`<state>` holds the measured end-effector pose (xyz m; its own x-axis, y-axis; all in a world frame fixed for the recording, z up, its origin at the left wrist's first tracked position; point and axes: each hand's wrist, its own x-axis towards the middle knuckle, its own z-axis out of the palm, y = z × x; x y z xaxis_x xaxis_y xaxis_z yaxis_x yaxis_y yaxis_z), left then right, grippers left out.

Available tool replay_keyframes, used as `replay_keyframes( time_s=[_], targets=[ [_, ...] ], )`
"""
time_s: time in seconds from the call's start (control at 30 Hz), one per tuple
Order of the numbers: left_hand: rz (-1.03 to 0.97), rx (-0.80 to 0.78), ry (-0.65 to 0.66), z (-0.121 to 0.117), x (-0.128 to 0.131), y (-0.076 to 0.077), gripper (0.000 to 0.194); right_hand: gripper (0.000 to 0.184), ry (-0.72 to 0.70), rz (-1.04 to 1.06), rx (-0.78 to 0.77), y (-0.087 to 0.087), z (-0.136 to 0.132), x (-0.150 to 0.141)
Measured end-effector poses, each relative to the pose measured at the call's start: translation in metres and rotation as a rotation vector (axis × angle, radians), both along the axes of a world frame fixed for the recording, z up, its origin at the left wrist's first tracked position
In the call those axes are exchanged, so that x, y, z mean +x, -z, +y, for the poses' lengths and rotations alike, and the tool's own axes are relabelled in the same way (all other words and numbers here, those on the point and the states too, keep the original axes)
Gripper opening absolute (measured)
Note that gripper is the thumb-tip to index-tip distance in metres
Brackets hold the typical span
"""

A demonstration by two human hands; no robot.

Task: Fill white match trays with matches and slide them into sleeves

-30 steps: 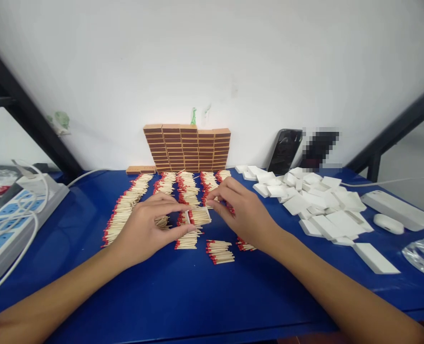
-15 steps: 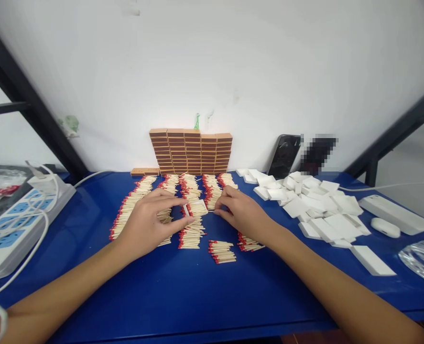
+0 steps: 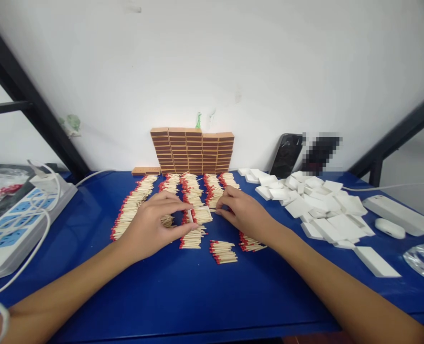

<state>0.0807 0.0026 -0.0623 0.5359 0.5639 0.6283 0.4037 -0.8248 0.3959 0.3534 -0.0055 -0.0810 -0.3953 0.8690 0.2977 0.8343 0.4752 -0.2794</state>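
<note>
My left hand holds a small white matchbox tray between thumb and forefinger. Red-headed matches lie inside it, heads towards the left. At the tray's right end, the fingertips of my right hand are pinched on what looks like a match, of which only a short pale length shows. Beneath and around both hands lie long rows of matches, partly hidden by them. A small separate bunch of matches rests in front, with another pile beside my right wrist.
Brown matchboxes are stacked against the wall. A heap of white trays covers the right side, near a black phone, a white earphone case and a white oblong device. On the left stands a power strip with cables.
The tray in my left hand has shifted slightly right and down, towards my right hand. A short match end now shows at my right fingertips.
</note>
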Motion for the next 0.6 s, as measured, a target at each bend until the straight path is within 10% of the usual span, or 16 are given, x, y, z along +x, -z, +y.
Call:
replay_keyframes(
  time_s=[0.6],
  targets=[
    [0.035, 0.008, -0.014, 0.001, 0.000, -0.003, 0.032, 0.010, -0.029, -0.027, -0.028, -0.012, -0.005, 0.001]
  ],
)
